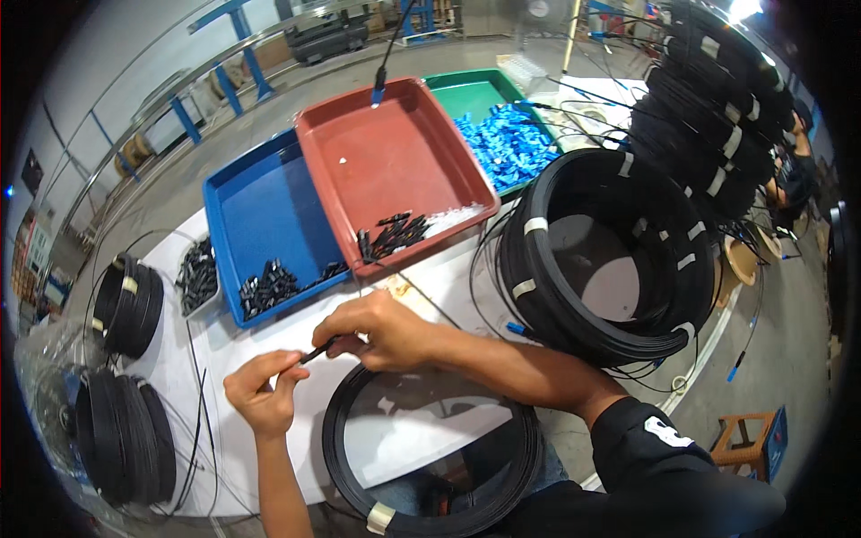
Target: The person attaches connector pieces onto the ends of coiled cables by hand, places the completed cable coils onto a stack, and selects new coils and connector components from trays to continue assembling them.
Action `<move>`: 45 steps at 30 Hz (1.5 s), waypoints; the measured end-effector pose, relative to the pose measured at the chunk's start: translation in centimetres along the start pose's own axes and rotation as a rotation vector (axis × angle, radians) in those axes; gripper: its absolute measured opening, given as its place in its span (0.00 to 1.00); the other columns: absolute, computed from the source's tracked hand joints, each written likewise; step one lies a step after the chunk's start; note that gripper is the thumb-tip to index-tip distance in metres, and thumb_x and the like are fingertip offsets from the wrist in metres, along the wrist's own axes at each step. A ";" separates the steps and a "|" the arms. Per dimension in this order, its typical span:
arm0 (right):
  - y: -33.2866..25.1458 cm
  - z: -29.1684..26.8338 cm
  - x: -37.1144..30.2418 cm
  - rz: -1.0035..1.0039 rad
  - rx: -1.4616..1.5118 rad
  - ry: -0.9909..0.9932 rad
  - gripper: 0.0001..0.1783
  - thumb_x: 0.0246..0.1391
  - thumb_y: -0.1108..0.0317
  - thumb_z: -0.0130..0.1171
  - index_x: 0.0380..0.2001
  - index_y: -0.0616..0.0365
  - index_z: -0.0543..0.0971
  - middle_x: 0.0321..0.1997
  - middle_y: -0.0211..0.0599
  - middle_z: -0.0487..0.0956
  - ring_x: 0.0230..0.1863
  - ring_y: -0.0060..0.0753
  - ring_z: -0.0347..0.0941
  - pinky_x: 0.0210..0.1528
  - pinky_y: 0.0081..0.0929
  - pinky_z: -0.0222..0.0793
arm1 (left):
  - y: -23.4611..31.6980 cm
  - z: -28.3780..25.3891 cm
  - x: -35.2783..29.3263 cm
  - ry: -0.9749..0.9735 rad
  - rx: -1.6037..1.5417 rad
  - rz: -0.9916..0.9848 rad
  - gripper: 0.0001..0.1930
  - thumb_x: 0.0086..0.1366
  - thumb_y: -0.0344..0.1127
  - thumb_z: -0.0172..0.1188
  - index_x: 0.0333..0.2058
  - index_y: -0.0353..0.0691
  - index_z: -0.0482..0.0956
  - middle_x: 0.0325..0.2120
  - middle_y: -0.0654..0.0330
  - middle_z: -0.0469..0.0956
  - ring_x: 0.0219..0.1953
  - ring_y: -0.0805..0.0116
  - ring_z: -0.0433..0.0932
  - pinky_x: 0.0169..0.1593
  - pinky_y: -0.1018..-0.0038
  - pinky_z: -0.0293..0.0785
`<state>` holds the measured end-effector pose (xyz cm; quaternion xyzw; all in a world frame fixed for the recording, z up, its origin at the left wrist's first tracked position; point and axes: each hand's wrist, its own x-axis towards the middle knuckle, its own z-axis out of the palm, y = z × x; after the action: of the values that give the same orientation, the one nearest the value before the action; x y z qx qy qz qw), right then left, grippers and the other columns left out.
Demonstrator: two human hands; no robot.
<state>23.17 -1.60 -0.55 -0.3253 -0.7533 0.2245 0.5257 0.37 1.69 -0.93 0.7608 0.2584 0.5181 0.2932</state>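
Observation:
Between my two hands runs a slim black cable end, thicker like a connector sleeve; its exact parts are too small to tell. My left hand pinches its lower left tip between thumb and forefinger. Curled round the other end is my right hand, its fingers hiding part of the piece. Below the hands, a tied coil of black cable leans at the table's near edge over my lap, held by a pale tape band. My right forearm crosses above the coil's far side.
Ahead stand a blue tray and a red tray with small black parts, and a green tray of blue connectors. A large cable coil stack rises at right; smaller coils stand at left. A stool is lower right.

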 end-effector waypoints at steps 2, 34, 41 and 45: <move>0.2 0.2 0.0 -0.019 -0.017 0.015 0.14 0.41 0.84 0.64 0.35 0.60 0.82 0.33 0.42 0.83 0.35 0.46 0.80 0.36 0.36 0.74 | -0.5 0.7 -0.5 0.113 -0.013 -0.012 0.06 0.52 0.17 0.68 0.29 0.33 0.85 0.25 0.51 0.84 0.25 0.67 0.83 0.30 0.77 0.79; 2.4 -0.1 -0.6 -0.215 -0.306 -0.259 0.05 0.40 0.67 0.58 0.19 0.55 0.73 0.19 0.32 0.72 0.30 0.36 0.72 0.43 0.31 0.62 | 1.1 25.3 24.3 -1.031 0.460 0.680 0.09 0.54 0.34 0.61 0.33 0.41 0.83 0.30 0.51 0.83 0.34 0.48 0.81 0.38 0.54 0.76; 4.9 -0.1 -1.5 -0.145 -0.246 -0.299 0.07 0.38 0.71 0.59 0.26 0.59 0.79 0.26 0.38 0.80 0.41 0.42 0.77 0.51 0.39 0.69 | -4.4 39.0 25.8 -0.880 0.550 0.566 0.11 0.50 0.28 0.60 0.34 0.43 0.84 0.28 0.48 0.82 0.36 0.47 0.82 0.41 0.55 0.79; 5.6 -0.1 -1.7 -0.150 -0.228 -0.276 0.07 0.38 0.71 0.59 0.26 0.59 0.79 0.26 0.38 0.80 0.41 0.43 0.77 0.51 0.39 0.69 | -4.5 40.4 25.8 -0.950 0.505 0.662 0.19 0.52 0.25 0.60 0.45 0.49 0.82 0.42 0.53 0.78 0.47 0.52 0.80 0.48 0.58 0.78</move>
<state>25.11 1.06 -5.39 -0.2917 -0.8610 0.1401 0.3923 46.47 15.56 0.51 0.9932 -0.0348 0.1101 0.0115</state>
